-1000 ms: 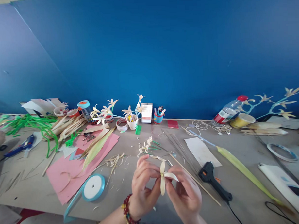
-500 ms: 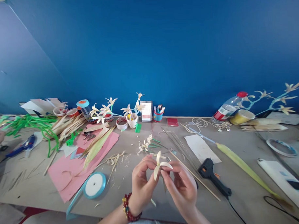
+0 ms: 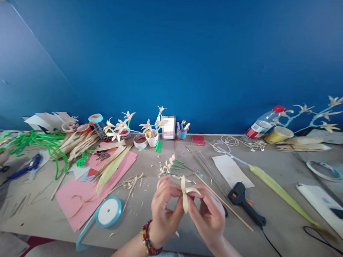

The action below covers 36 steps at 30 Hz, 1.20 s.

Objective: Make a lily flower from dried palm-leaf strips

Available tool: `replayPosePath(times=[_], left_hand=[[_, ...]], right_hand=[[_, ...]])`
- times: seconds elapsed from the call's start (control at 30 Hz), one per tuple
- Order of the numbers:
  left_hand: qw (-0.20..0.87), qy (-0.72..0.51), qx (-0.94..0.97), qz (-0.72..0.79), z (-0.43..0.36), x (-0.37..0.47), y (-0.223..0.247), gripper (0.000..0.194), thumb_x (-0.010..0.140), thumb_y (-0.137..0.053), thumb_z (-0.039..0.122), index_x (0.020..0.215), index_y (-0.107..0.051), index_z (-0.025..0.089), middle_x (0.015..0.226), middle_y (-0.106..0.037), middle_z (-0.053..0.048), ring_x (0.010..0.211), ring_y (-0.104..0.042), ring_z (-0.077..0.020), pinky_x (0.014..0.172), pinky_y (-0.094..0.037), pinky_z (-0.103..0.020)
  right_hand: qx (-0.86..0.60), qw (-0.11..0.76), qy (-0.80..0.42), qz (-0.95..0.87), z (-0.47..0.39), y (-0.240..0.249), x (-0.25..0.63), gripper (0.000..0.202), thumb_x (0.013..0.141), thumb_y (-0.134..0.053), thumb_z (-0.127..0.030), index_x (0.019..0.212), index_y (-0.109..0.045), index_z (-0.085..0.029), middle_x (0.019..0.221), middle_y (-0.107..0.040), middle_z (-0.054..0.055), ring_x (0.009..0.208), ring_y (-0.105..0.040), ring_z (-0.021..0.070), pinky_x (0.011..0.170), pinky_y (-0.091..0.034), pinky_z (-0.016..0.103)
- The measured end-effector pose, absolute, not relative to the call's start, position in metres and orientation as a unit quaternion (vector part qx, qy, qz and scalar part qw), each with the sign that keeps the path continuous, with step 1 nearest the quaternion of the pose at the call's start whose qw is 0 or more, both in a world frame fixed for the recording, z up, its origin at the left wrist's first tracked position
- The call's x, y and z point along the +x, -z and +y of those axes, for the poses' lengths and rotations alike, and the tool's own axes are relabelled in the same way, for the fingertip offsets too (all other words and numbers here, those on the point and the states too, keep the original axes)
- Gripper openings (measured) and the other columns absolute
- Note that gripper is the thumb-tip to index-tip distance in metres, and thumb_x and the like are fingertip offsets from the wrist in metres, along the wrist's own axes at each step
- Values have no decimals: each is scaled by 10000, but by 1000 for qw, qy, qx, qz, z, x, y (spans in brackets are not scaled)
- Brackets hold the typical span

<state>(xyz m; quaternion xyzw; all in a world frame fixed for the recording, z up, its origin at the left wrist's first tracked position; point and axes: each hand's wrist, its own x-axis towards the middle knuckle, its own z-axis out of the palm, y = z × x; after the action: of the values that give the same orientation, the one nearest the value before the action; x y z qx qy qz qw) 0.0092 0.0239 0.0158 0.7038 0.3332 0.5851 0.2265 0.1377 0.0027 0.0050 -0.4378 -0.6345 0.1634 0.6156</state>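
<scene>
A small cream flower [image 3: 184, 193] with narrow petals is held between both hands near the front edge of the table. My left hand [image 3: 166, 205], with a red bead bracelet at the wrist, pinches it from the left. From the right, the thumb and fingers of my right hand [image 3: 207, 209] close on the flower too. Just beyond my fingers, several small white flowers on green stems [image 3: 168, 166] lie on the table. Thin wires [image 3: 208, 168] and a wooden stick [image 3: 233, 208] lie to the right of them.
A black glue gun [image 3: 245, 202], a white paper [image 3: 232, 170] and a green husk [image 3: 280, 188] lie right. Left are a blue ribbon roll [image 3: 108, 212], pink paper [image 3: 75, 201] and green pipe cleaners [image 3: 39, 144]. Cups and a bottle [image 3: 263, 123] line the wall. Another person's hand shows far left.
The flower has turned in my fingers, its front petal now pointing straight down, and has shifted slightly right. My left hand's fingers have moved a little with it.
</scene>
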Motion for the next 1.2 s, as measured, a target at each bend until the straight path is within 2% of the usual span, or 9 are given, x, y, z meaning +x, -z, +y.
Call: replayPosePath(times=[0.13,0.5,1.2], left_hand=[[200,-580,716,334,24,9,-16,154,833,-577,67,788,-557,213,744,-677,6,704,-639,-156,1017,-430,-504],[211,-582,711,334,22,11,-18,169,830,-583,49,783,-549,209,740,-667,20,697,-637,-139,1018,-432,-492],[220,-576,699,362,24,13,-11,126,858,-591,108,784,-576,209,761,-685,6,735,-659,-157,1021,-436,-460]], right_hand=[[-445,616,-154,-631,1,-5,137,171,847,-569,-49,802,-585,-213,775,-642,21,671,-613,156,599,-493,264],[-424,627,-151,-636,1,-8,139,187,842,-584,-40,863,-630,-219,789,-664,32,711,-637,167,627,-518,269],[-446,618,-92,-641,2,-8,138,179,839,-599,-57,891,-639,-223,771,-687,23,667,-647,162,608,-525,265]])
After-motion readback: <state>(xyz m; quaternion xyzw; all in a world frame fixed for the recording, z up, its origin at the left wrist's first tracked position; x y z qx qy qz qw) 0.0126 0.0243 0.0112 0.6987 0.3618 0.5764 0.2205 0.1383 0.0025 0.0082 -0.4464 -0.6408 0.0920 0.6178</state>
